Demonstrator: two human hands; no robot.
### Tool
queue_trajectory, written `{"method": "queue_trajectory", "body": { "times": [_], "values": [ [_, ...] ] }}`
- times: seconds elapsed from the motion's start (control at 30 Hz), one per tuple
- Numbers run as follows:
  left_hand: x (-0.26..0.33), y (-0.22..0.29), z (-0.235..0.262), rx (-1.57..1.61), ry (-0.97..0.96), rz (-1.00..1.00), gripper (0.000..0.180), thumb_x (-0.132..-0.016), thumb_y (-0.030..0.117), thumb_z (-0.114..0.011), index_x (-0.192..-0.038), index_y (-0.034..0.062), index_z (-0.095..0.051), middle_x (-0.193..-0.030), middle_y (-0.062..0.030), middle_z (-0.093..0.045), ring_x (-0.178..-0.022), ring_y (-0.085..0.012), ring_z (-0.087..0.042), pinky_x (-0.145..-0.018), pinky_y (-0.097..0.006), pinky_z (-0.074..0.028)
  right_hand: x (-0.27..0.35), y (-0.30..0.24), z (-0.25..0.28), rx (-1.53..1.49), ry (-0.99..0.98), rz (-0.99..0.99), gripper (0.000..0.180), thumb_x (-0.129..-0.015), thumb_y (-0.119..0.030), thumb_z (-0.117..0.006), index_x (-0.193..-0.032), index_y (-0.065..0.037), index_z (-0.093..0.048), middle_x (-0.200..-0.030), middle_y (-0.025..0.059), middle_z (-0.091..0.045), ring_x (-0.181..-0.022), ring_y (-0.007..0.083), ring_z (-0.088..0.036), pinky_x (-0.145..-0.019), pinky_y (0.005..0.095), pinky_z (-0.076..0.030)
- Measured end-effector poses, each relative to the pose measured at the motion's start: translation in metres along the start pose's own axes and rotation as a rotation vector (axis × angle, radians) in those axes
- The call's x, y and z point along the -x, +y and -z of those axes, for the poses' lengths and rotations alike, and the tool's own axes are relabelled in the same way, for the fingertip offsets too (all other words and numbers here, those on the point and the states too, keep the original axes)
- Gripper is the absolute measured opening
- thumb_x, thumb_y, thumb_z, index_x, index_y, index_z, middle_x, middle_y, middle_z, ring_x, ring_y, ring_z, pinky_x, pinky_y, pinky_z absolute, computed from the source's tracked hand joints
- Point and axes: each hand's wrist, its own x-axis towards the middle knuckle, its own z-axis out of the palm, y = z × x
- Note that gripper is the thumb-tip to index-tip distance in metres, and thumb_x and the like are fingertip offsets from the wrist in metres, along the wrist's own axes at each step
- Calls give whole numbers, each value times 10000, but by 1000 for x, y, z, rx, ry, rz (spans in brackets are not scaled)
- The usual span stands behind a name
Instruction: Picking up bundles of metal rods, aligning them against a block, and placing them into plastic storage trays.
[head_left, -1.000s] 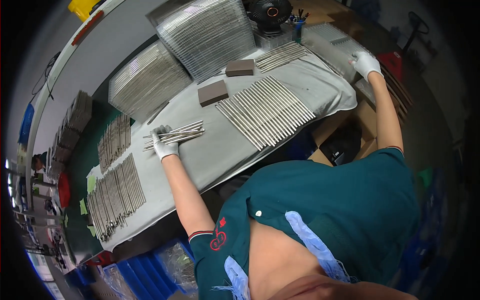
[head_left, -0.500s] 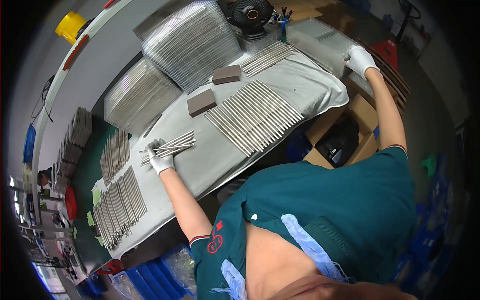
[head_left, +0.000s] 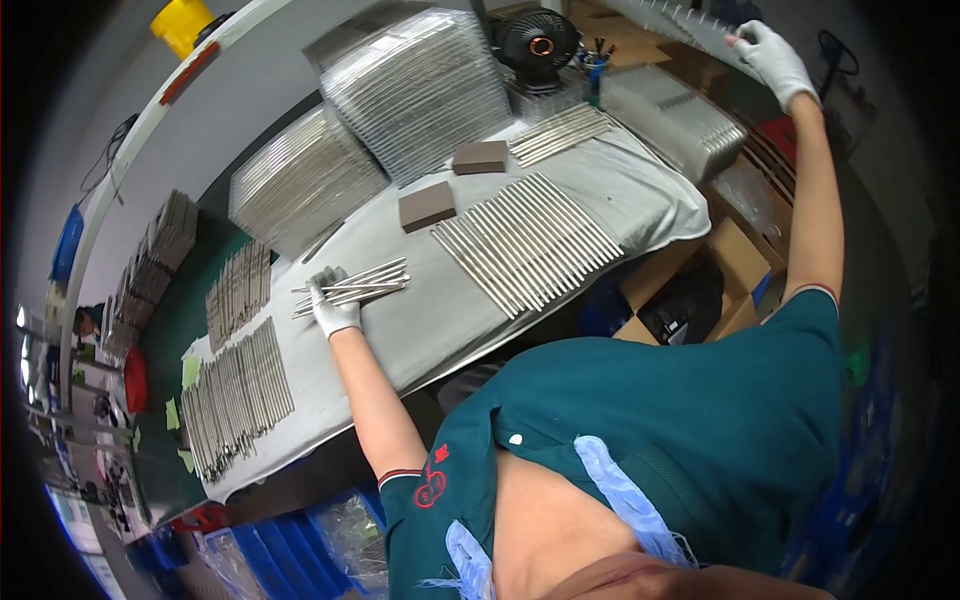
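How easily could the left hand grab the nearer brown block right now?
Probably not right away: the left hand holds a bundle of thin metal rods, which it would likely need to put down. Otherwise, nothing seems to stand between it and the nearer brown block.

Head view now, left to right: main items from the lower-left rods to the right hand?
Lower-left rod row → left hand → nearer brown block → large middle rod row → right-side clear tray stack → right hand.
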Motion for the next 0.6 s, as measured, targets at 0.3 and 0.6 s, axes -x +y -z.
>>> {"method": "queue_trajectory", "body": {
  "times": [0.3, 0.6],
  "values": [
    [18, -10, -25, 10, 118, 40, 177, -838, 267, -542, -828, 94, -512, -702, -29, -518, -677, -166, -518, -751, -346, -478, -22, -166, -15, -1097, -409, 201, 302, -856, -364, -498, -953, -83, -548, -787, -3, -594, -603, 19, -525, -551, 145, -405],
    [12, -6, -4, 164, 106, 12, 150, -853, 248, -520, -907, 108, -520, -829, -24, -538, -783, -172, -531, -761, -361, -463, -97, -432, -148, -1044, -735, 497, 400, -817, -461, -503, -821, -68, -576, -646, -38, -478, -574, 33, -435, -547, 184, -394]
  ]
}}
